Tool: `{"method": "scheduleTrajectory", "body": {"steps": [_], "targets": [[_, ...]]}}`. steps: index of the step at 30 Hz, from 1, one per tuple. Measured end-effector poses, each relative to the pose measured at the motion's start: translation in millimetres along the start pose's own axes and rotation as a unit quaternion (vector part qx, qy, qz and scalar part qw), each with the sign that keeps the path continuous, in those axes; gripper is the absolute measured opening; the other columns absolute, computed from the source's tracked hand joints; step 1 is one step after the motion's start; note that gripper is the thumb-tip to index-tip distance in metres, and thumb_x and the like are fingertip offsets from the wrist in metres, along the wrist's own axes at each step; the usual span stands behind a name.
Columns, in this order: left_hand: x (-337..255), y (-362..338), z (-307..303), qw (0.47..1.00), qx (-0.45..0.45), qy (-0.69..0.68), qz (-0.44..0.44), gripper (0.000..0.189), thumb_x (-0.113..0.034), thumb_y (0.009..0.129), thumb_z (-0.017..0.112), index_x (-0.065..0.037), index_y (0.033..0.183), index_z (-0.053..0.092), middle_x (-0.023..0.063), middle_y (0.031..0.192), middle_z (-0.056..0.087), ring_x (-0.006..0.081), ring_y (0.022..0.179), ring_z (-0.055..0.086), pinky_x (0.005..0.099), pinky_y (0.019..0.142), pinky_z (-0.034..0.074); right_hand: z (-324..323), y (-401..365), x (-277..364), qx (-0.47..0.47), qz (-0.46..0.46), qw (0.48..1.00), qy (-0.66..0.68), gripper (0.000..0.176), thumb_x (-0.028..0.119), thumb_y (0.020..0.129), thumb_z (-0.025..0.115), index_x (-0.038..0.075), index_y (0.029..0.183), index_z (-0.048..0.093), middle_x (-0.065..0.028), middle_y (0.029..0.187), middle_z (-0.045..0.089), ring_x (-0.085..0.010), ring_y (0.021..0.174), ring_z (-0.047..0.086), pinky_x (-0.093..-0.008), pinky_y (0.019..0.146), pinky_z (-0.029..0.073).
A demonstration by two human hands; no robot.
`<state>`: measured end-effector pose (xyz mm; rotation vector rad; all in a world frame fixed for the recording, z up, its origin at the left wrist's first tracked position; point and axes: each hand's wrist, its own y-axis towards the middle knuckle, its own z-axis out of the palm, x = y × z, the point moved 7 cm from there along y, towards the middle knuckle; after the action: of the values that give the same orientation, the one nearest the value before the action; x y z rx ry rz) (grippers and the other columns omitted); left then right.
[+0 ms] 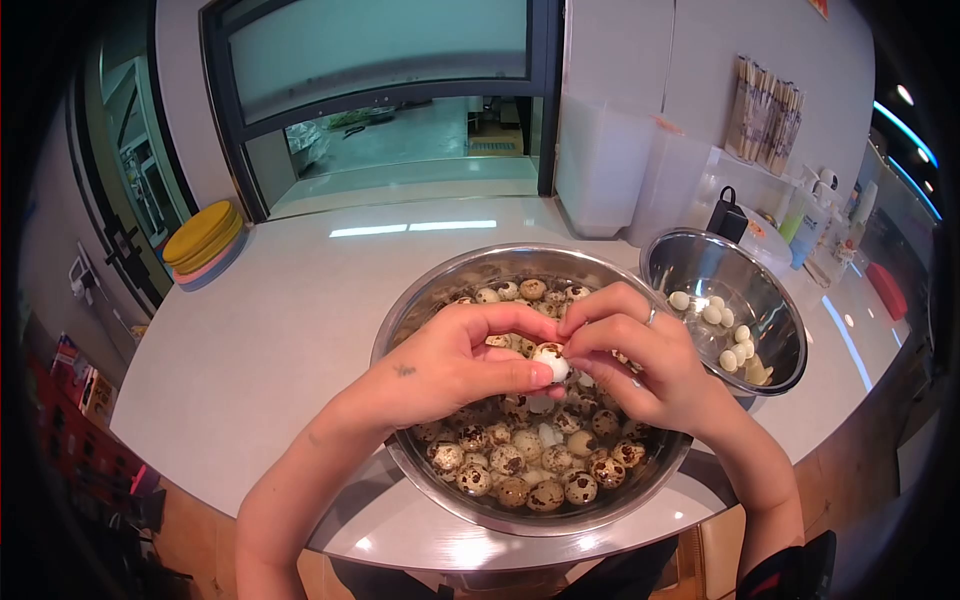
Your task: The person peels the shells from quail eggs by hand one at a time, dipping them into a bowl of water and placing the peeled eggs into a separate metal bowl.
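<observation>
Between my hands is a quail egg (553,362), its white partly bare and some brown-spotted shell still on top. My left hand (480,350) grips it between thumb and fingers. The fingertips of my right hand (632,345) are pinched together at the egg's shell; whether they hold a bit of shell is hidden. Both hands are over a large metal bowl (420,290) of water with many speckled quail eggs (507,460) in it. To the right, a smaller metal bowl (790,320) holds several peeled white eggs (738,350).
Yellow, pink and blue round items (205,245) are stacked at the counter's left. Behind the bowls stand a translucent plastic container (600,165), a small black object (728,215) and pump bottles (800,215). A framed pass-through window (385,100) is at the back. The white counter (250,370) has a curved front edge.
</observation>
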<state>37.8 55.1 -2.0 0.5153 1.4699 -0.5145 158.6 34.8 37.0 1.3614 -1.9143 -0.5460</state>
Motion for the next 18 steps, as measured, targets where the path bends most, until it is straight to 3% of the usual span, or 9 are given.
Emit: {"method": "scheduleTrajectory", "body": {"steps": [8,10,14,18], "targets": [[-1,0,0,1.0,0.008,0.029,0.007,0.032,-0.004,0.081,0.059,0.002,0.11,0.048,0.0113,0.095,0.061,0.0157,0.088,0.061,0.0239,0.077,0.049,-2,1,4,-0.03,-0.01,0.999,-0.006,0.012,0.001,0.076,0.06,0.001,0.085,0.053,-0.0123,0.09,0.053,-0.0265,0.081,0.054,-0.0332,0.069,0.044],[2,1,4,1.0,0.02,-0.01,0.001,0.029,-0.008,0.082,0.059,0.001,0.108,0.049,0.0072,0.09,0.061,0.0102,0.086,0.059,0.0206,0.076,0.045,1,1,3,-0.005,-0.006,1.0,-0.008,0.013,0.002,0.076,0.06,0.0,0.086,0.053,-0.0118,0.09,0.053,-0.0271,0.081,0.054,-0.0336,0.069,0.045],[6,2,3,1.0,0.023,0.011,0.006,0.028,-0.008,0.082,0.06,0.0,0.106,0.048,0.0068,0.087,0.062,0.0099,0.085,0.059,0.0202,0.076,0.045,4,1,4,0.003,-0.01,0.999,-0.031,0.014,0.004,0.075,0.06,0.001,0.087,0.053,-0.0107,0.089,0.053,-0.0269,0.081,0.054,-0.0336,0.069,0.044],[4,2,6,1.0,0.018,0.013,0.007,0.026,-0.009,0.083,0.06,-0.001,0.104,0.048,0.0059,0.086,0.062,0.0086,0.083,0.059,0.0195,0.074,0.045,6,1,11,0.008,-0.044,0.989,-0.142,0.015,0.005,0.074,0.061,0.004,0.087,0.053,-0.0088,0.091,0.053,-0.0249,0.08,0.054,-0.0363,0.076,0.041]]}}
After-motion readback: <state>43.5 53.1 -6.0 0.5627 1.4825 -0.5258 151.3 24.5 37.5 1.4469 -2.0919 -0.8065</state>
